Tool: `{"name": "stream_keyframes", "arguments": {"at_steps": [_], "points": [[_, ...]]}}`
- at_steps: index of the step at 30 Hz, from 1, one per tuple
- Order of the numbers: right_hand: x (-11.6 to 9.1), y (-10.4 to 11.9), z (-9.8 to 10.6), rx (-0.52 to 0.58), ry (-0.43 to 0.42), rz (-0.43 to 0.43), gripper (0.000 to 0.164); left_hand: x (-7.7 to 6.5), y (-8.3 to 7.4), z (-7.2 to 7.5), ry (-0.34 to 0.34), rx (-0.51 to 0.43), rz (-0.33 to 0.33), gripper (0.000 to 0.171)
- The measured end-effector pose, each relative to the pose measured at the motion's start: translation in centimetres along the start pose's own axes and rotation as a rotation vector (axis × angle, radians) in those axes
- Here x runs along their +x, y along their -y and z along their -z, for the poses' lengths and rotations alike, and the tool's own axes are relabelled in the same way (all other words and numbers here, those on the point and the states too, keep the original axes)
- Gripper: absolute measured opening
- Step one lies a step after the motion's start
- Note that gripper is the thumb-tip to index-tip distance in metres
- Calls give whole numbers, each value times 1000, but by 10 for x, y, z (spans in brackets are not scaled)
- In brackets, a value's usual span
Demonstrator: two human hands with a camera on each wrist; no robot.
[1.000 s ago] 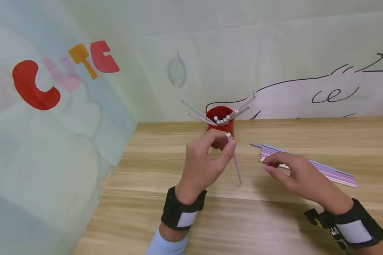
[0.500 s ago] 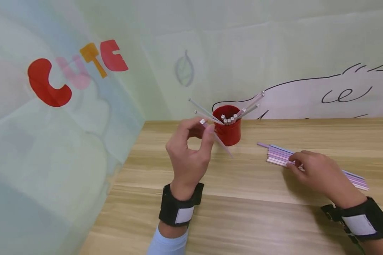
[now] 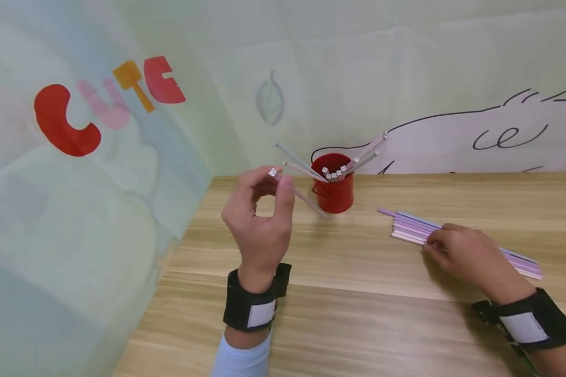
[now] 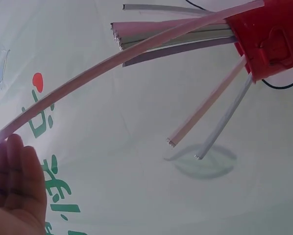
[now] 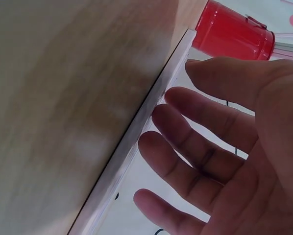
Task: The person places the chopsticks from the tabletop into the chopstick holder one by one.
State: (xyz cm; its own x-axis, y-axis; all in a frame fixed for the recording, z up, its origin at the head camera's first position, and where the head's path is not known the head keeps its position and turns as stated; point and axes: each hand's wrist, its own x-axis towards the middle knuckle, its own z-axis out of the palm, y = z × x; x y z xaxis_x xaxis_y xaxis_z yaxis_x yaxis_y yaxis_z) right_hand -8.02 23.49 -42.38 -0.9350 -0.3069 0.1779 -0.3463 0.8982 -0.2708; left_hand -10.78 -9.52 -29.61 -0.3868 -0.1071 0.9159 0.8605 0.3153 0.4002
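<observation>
1. The left hand (image 3: 261, 222) was raised over the bench (image 3: 358, 330). Its grip pinched a slim pink stick (image 3: 303, 195) between thumb and forefinger, near the end with a glinting tip. From there the stick slanted toward 4 o'clock, its far end near the bucket's base in the head view; whether the two touched could not be told.

2. The red bucket (image 3: 337, 199) stood upright on the bench, at 2 o'clock from the left hand, with a small handle (image 3: 316, 189) on its 9 o'clock side.

3. Inside it were the standing sticks (image 3: 338, 175): two leaned toward 10 o'clock, others toward 2 o'clock, and several crowded together at the 6 o'clock rim, tips shining.

4. The right hand (image 3: 471, 261), at 3 o'clock from the left, lay over the row of sticks (image 3: 411, 229). Its grip was loosely spread, thumb apart, fingers slightly bent, fingertips at the row's edge; how firmly they pressed could not be told.

5. That row lay on the bench at 4 o'clock from the bucket, running from 10 to 4 o'clock: blue on the far side, then purple, pink and whitish. One purple stick jutted past the rest at the 10 o'clock end.

6. Behind the bench, the backdrop (image 3: 320, 78) bore the word CUTE (image 3: 115, 116) at 10 o'clock.
</observation>
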Motion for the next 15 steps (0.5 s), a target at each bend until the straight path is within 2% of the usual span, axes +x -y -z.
{"name": "stream_keyframes", "arguments": {"at_steps": [4,7,15], "points": [[4,2,2,12,0,17,16,6,5,5,-54,4,19,36],[6,3,2,24,7,25,18,8,9,6,-67,15,22,36],[-1,0,0,29,29,17,19,14,14,2,-112,13,20,38]]}}
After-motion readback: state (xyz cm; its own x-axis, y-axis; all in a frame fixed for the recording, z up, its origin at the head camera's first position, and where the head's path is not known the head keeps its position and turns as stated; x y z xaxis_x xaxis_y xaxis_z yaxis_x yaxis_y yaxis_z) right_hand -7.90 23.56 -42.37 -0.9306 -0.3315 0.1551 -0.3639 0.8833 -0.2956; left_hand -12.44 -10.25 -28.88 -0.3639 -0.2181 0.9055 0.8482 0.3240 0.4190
